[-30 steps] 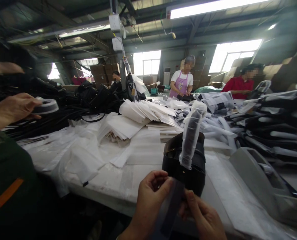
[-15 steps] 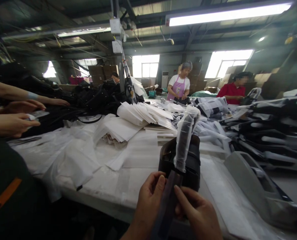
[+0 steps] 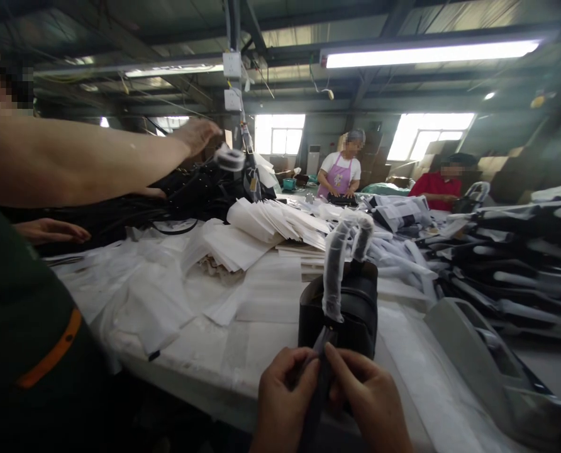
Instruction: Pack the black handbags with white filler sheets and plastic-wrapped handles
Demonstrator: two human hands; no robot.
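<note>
A black handbag (image 3: 363, 314) stands on the table in front of me. Its raised handle (image 3: 333, 277) is wrapped in cloudy white film. From the bag's near end a dark strap (image 3: 314, 399) runs down toward me, with a thin translucent wrap along its upper part. My left hand (image 3: 287, 393) pinches the strap's left edge between thumb and fingers. On the opposite edge, my right hand (image 3: 365, 393) grips the same strap, its index finger lying along it near the handle's base. The strap's lower end drops out of view.
Stacked white paper sheets (image 3: 275, 220) lie beyond the bag. A grey tape dispenser (image 3: 478, 346) sits at right, below piled wrapped black bags (image 3: 521, 251). A co-worker's arm (image 3: 96, 157) reaches in from the left beside a white roll (image 3: 229, 158). Two people work across the table.
My hands have shifted slightly down along the strap, and the handle leans more to the left. The co-worker's arm has swung up and rightward across the left side.
</note>
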